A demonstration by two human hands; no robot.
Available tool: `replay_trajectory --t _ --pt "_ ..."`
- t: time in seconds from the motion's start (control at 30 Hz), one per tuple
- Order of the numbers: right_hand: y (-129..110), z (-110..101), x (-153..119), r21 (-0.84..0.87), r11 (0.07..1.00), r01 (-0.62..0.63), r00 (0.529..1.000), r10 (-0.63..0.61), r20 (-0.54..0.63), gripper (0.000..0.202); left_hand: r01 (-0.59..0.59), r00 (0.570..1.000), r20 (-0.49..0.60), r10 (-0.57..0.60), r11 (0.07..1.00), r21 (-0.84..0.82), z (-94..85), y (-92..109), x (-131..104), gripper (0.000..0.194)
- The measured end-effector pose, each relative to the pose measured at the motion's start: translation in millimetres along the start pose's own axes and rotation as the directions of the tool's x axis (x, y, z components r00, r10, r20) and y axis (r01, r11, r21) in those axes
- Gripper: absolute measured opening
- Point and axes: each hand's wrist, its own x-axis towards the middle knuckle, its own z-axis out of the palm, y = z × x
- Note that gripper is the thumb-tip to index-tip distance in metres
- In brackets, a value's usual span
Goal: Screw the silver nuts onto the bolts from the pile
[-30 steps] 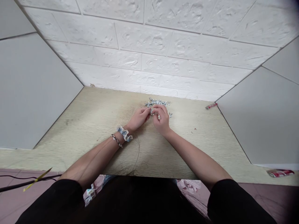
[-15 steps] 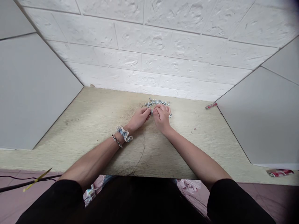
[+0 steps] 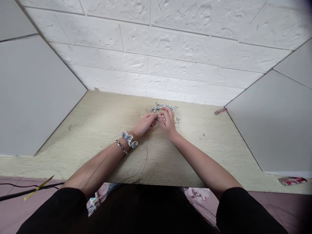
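Above the middle of the tabletop, my left hand (image 3: 146, 124) and my right hand (image 3: 167, 123) meet fingertip to fingertip. Both are closed in a pinch on a small silvery bolt (image 3: 158, 117), mostly covered by the fingers. Whether a nut sits on it I cannot make out. Just beyond the fingers lies a loose heap of silvery bolts (image 3: 156, 109), partly hidden by my right hand. A few more bolts (image 3: 177, 122) lie on the wood at the right side of my right hand.
A pale wooden tabletop (image 3: 97, 113) runs back to a white brick-patterned wall (image 3: 156, 65). Grey panels (image 3: 36, 97) enclose it at left and right. Red cylindrical objects (image 3: 220, 111) lie by the right panel. A black cable (image 3: 31, 191) with a yellow tie passes at lower left.
My right hand has shifted slightly left and its fingers have changed position, uncovering more of the bolts beside it. The held bolt shows less between the fingertips. My left hand has barely moved.
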Motion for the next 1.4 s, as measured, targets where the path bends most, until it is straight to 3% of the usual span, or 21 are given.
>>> replay_trajectory --t 0.4,0.8,0.97,1.2,1.4 --pt "-5.7 -1.2 -0.7 0.031 0.999 0.033 0.999 -0.033 -0.016 0.01 0.01 1.0 0.006 -0.009 0.997 -0.07 -2.0 -2.5 2.9 0.032" --pt "-8.5 -3.6 0.0 0.023 0.999 0.026 0.999 -0.026 0.034 0.01 0.011 0.999 -0.045 -0.009 0.998 0.063 -0.5 -2.7 2.2 0.025" --pt "-9.8 -6.2 0.3 0.035 0.999 -0.016 1.0 0.016 -0.005 0.005 -0.001 0.999 -0.052 0.006 0.994 0.105 -0.4 -3.3 2.7 0.027" --pt "-13.1 -9.7 2.0 -0.17 0.961 -0.22 0.974 0.225 0.006 0.045 -0.03 0.999 -0.026 0.035 0.986 0.166 0.6 -2.3 0.4 0.031" --pt "-14.3 -9.6 3.2 -0.203 0.946 -0.254 0.958 0.275 0.082 0.053 -0.054 0.999 0.0 0.055 0.985 0.161 -0.6 -5.8 3.1 0.035"
